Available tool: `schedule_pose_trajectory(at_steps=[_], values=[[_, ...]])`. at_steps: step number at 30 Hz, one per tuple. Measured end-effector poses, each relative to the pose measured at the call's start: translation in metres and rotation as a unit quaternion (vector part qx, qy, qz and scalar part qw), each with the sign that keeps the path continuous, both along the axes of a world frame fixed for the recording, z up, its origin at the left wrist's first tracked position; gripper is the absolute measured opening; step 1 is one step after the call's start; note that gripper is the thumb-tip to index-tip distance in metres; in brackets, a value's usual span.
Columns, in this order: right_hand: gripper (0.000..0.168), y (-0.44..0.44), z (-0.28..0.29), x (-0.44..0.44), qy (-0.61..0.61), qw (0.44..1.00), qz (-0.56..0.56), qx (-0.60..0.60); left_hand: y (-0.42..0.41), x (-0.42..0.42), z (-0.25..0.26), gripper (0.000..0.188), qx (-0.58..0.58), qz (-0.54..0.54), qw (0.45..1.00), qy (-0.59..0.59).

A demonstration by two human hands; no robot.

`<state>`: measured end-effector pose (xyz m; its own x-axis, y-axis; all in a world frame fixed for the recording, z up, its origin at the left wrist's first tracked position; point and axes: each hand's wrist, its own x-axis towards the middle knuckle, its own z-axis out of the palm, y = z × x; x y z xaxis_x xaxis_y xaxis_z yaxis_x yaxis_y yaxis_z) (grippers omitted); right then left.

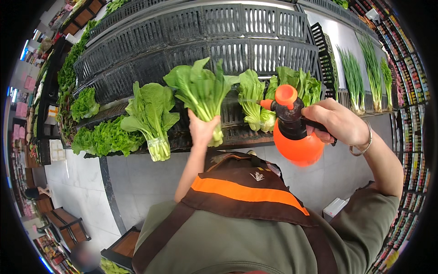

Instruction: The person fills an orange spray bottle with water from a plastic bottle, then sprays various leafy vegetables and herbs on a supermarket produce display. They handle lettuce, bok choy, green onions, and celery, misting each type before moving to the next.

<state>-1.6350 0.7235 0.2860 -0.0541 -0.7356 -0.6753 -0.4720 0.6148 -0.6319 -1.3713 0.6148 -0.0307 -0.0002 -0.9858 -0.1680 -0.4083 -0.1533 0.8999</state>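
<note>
My left hand grips a bunch of leafy greens around its pale stalks, leaves pointing away from me. In my right hand is an orange pump sprayer with a black head, held by its black handle. Its orange nozzle points left towards the greens, and a faint spray shows before the tip. Left of my left hand, another bunch of greens with bound stalks leans on the rack. Lettuce-like heads lie behind the nozzle, with darker leafy greens partly hidden by the sprayer.
Black slatted display racks rise in tiers ahead. Curly lettuce fills the lower left. Bunches of green onions stand at the right, near shelves of packaged goods. A white box sits on the grey tiled floor.
</note>
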Motion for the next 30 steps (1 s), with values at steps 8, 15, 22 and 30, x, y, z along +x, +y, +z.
schedule_pose_trajectory(at_steps=[8,15,22,30], values=[[0.043,-0.014,0.002,-0.010,-0.034,0.992,-0.074,-0.098,-0.003,0.070,0.044,0.082,0.299,-0.246,0.732,0.560],[0.041,0.004,-0.004,-0.020,0.003,0.998,0.065,-0.021,0.037,0.067,0.022,0.089,0.340,-0.246,0.572,0.705],[0.039,0.066,-0.022,-0.064,-0.103,0.976,-0.183,-0.048,0.032,0.035,0.050,0.077,0.255,-0.214,0.749,0.573],[0.040,0.123,-0.043,-0.105,-0.005,0.949,-0.314,-0.009,0.029,0.001,-0.006,0.102,-0.069,-0.006,0.997,-0.028]])
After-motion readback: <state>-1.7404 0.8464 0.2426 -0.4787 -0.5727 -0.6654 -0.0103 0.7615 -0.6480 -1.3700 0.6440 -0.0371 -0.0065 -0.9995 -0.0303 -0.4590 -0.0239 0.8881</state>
